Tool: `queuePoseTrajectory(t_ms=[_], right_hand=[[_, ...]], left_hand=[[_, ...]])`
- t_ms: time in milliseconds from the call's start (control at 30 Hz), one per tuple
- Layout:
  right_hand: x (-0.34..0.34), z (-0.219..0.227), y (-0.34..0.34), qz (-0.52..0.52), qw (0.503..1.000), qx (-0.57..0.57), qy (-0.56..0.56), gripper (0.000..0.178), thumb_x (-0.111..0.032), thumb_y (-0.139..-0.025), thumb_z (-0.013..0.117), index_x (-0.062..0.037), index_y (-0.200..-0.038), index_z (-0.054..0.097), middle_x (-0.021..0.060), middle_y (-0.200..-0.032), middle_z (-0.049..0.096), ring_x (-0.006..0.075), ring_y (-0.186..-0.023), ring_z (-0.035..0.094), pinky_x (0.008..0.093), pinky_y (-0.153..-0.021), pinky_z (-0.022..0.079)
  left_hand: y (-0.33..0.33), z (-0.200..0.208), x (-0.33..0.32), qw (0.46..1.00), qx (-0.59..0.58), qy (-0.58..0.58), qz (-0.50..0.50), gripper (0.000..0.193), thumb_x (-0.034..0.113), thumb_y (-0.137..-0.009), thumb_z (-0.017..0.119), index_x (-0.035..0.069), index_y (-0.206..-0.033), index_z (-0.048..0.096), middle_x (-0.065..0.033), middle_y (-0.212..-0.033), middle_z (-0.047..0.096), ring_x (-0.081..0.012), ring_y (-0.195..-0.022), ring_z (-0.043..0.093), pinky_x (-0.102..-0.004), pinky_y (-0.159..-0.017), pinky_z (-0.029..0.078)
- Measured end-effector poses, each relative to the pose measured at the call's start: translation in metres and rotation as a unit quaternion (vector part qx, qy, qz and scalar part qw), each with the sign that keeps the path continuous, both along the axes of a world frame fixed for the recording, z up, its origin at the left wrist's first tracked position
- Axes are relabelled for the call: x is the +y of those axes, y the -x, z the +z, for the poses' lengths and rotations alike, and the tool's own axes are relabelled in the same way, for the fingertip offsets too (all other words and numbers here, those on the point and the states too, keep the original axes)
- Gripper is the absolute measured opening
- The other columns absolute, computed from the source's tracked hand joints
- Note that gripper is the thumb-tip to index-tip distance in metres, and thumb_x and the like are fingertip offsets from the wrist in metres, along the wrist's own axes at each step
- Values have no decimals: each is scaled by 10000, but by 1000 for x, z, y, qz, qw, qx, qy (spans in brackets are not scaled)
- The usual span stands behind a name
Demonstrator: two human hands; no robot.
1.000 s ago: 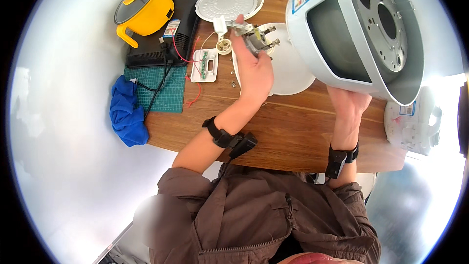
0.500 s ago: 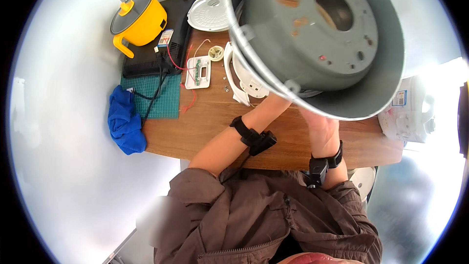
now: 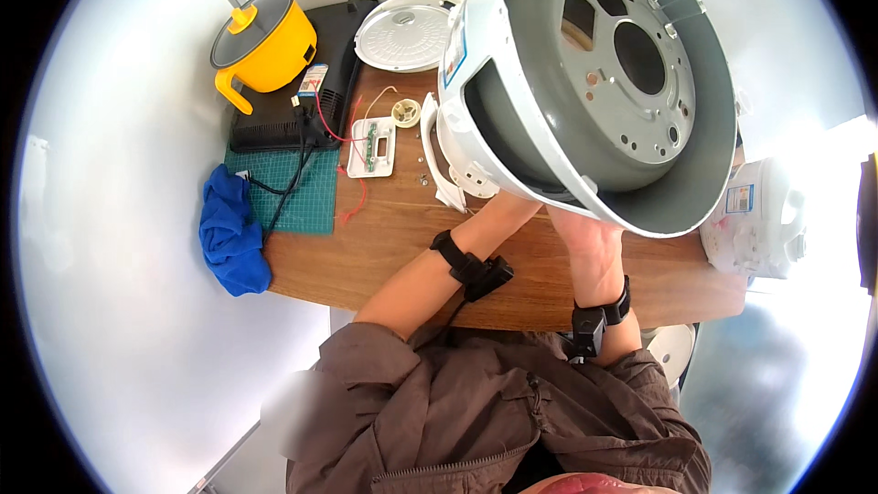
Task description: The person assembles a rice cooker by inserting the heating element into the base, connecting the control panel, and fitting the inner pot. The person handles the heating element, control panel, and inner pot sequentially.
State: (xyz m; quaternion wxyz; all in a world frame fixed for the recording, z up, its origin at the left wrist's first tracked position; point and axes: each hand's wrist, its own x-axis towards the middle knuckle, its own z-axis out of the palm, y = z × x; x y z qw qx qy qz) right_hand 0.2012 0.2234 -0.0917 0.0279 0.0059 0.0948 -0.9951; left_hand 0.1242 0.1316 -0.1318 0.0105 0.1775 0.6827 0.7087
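A large rice cooker body, a white outer shell with a grey inner pot housing, is held up tilted above the table. Its perforated underside faces me, and a long rectangular cutout shows in its left side. My left hand supports it from beneath at the lower left, with the fingers hidden behind the shell. Close beside it, my right hand holds the lower rim; its fingers are also out of sight under the body. Just left of the shell lie a white curved handle and a white round-edged plastic part.
At the left are a yellow pot on a black appliance, a green cutting mat and a blue cloth. A white panel with a circuit board, a white lid and, at right, a white cooker stand around.
The cooker body has turned in my hands, so its side cutout and a label now show on the left. Both hands remain beneath it.
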Motion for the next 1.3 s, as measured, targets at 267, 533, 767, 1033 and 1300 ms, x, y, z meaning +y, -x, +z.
queuePoseTrajectory(t_ms=[267, 533, 767, 1033, 1300], right_hand=[[-8, 0, 4, -55, 977, -41, -202, 410, -296, -1058, 447, -54, -1389, 464, 119, -1465, 475, 254, -1286, 492, 396, -1107, 421], [-6, 13, 9, 45, 997, 36, 42, 397, -271, -1037, 483, -34, -1354, 507, 112, -1393, 550, 225, -1246, 520, 359, -1060, 442], [2, 9, 1, 34, 997, 22, 65, 393, -268, -1034, 488, -30, -1345, 518, 110, -1380, 564, 221, -1241, 522, 355, -1054, 442], [20, -4, -26, -13, 998, -19, 58, 393, -274, -1037, 482, -32, -1344, 519, 109, -1387, 558, 227, -1249, 516, 363, -1064, 433], [32, -8, -39, -48, 997, -30, 57, 394, -280, -1040, 476, -33, -1343, 519, 108, -1395, 552, 232, -1258, 509, 372, -1073, 424]], left_hand=[[2, 2, 0, 1000, -3, -4, 5, 661, -86, -804, 570, -58, -1405, 295, -233, -1355, 356, -371, -1295, 361, -441, -1082, 321], [5, -1, -6, 1000, -4, -1, -3, 660, -70, -799, 600, -52, -1394, 313, -220, -1345, 375, -355, -1284, 379, -434, -1073, 332], [0, 1, -13, 1000, -9, 6, -13, 660, -55, -795, 626, -47, -1385, 328, -209, -1337, 391, -342, -1275, 395, -429, -1065, 343], [-13, 7, -27, 999, -26, 22, -14, 660, -39, -791, 655, -41, -1374, 346, -196, -1327, 409, -327, -1264, 413, -423, -1057, 355], [-19, 9, -33, 1000, -22, 22, -1, 660, -22, -787, 685, -36, -1364, 364, -184, -1317, 428, -311, -1253, 432, -417, -1048, 366]])
